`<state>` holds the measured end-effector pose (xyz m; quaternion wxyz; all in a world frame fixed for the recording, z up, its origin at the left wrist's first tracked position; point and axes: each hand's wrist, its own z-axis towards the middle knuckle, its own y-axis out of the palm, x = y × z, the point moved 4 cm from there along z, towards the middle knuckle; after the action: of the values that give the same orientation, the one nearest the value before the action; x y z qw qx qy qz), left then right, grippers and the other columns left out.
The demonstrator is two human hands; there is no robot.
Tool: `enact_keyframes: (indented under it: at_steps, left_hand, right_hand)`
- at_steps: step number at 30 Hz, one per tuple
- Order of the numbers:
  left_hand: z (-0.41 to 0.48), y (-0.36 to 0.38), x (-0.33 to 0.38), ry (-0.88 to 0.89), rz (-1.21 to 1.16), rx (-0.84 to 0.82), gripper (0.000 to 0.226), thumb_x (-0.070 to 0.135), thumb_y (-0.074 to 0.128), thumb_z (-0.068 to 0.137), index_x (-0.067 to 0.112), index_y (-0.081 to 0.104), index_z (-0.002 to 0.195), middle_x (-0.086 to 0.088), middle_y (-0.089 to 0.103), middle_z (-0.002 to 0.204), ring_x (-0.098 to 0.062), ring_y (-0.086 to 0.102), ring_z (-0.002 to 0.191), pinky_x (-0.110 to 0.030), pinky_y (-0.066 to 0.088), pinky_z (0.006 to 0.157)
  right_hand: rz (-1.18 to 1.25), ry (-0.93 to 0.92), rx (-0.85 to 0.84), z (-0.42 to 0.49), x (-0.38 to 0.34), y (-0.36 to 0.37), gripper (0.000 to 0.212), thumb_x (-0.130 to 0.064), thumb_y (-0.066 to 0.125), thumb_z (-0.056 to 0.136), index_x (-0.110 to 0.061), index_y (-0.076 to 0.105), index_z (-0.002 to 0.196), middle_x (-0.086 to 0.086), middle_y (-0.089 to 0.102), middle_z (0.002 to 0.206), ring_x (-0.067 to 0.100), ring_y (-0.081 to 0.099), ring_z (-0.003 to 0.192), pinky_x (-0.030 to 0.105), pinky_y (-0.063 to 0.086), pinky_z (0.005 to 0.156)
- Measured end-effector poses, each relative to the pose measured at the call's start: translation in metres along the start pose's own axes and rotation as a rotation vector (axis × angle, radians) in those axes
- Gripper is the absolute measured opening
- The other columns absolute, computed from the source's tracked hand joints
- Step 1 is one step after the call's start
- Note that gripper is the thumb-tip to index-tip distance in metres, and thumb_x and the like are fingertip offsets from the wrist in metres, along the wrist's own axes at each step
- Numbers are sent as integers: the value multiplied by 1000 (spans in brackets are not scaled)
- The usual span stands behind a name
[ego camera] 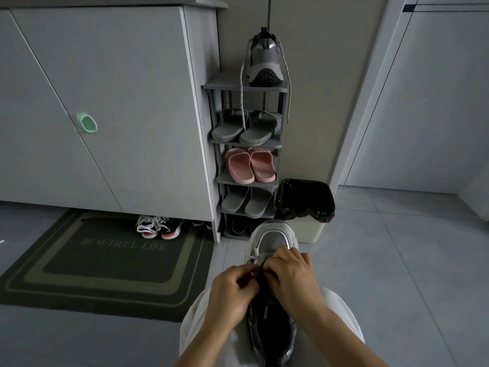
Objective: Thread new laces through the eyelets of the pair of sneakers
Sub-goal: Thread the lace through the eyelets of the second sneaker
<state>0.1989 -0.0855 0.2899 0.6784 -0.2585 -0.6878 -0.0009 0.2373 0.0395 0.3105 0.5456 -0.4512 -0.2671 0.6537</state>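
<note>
Reaches in from the bottom edge with both forearms, wrists angled inward to meet over the sneaker (274, 242). Rests that sneaker lengthwise between white-trousered legs, grey mesh toe pointing away toward the shoe rack (238, 87). Pinches the white lace (253, 261) with the left hand (232, 290), fingers curled tight, knuckles up. Curls the right hand (293, 276) over the dark tongue, fingertips pressed down onto the sneaker just beside the left thumb. Covers most of the eyelet rows with both hands; cannot tell which eyelet takes the lace, nor where its tip lies. Loses the heel's detail to shadow near the bottom edge. Shows the second sneaker (264, 62) well apart on the rack's top shelf, toe toward the camera, its hanging lace (241, 102) trailing down past the grey slippers (246, 128) one shelf below.
</note>
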Motion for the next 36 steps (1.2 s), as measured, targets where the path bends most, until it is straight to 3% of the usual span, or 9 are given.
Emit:
enact_keyframes:
  at_steps: [7, 11, 18, 20, 22, 25, 28, 33, 36]
  left_hand:
    - [8, 0, -3, -35, -156, 63, 22, 6, 64, 81, 25, 66, 72, 6, 66, 66, -5, 58, 56, -20, 49, 55]
    - [15, -7, -4, -208, -517, 119, 21, -2, 52, 87, 9, 59, 71, 0, 62, 54, -8, 57, 46, -17, 48, 44]
    - [37, -168, -60, -395, -1008, 669, 18, 11, 40, 95, 11, 49, 79, -1, 57, 78, -4, 57, 66, -11, 52, 57]
    - [32, -217, -83, -416, -922, 806, 24, 11, 34, 96, 17, 44, 75, 5, 50, 83, -2, 52, 68, -12, 47, 82]
    - [28, -236, -103, -469, -783, 908, 25, 11, 37, 96, 18, 45, 73, 4, 51, 84, -3, 50, 64, -19, 48, 75]
    - [29, -205, -96, -545, -275, 761, 9, 5, 49, 91, 3, 57, 88, -8, 55, 77, -15, 52, 64, -26, 44, 62]
    - [30, -142, -64, -252, 289, 533, 38, 2, 57, 85, 3, 49, 122, -18, 53, 116, -28, 60, 88, -38, 47, 77]
    - [3, -10, -6, 307, 290, -91, 30, 8, 58, 85, 29, 55, 105, 22, 58, 98, 3, 56, 84, -11, 41, 72]
    - [10, 4, -3, 245, 240, -40, 15, 10, 58, 86, 19, 60, 98, 13, 59, 92, -3, 58, 84, -9, 40, 71]
  right_hand:
    - [-21, -43, -35, 5, -4, 4, 16, -31, 46, 71, -26, 59, 63, -9, 53, 68, 10, 46, 71, 23, 28, 69]
    - [357, 51, -91, 2, 11, 1, 27, -40, 51, 74, -20, 62, 89, -14, 49, 90, 1, 49, 83, 13, 37, 80]
    - [565, 362, -271, -19, 73, -7, 30, -24, 71, 77, -32, 52, 99, -9, 52, 108, 3, 51, 100, 7, 39, 78]
    - [625, 411, -346, -23, 73, -2, 30, -17, 71, 78, -34, 53, 94, -7, 57, 105, 5, 54, 98, 8, 40, 77]
    - [738, 488, -356, -25, 72, 3, 20, -14, 69, 80, -26, 57, 91, -2, 64, 93, 10, 60, 84, 12, 44, 72]
    - [933, 630, -328, -25, 71, 7, 5, -12, 63, 85, -10, 58, 84, 1, 66, 72, 12, 57, 60, 15, 42, 53]
    - [1004, 665, -261, -24, 68, 9, 3, -7, 62, 84, -8, 59, 85, 2, 60, 67, 10, 49, 55, 15, 38, 50]
    - [969, 432, -207, -15, 50, -1, 31, 14, 60, 77, -15, 63, 88, -9, 63, 66, 5, 51, 61, 15, 43, 60]
    - [1087, 471, -160, -7, 42, -6, 24, 13, 56, 81, -9, 64, 78, -6, 61, 54, -1, 50, 51, 11, 41, 52]
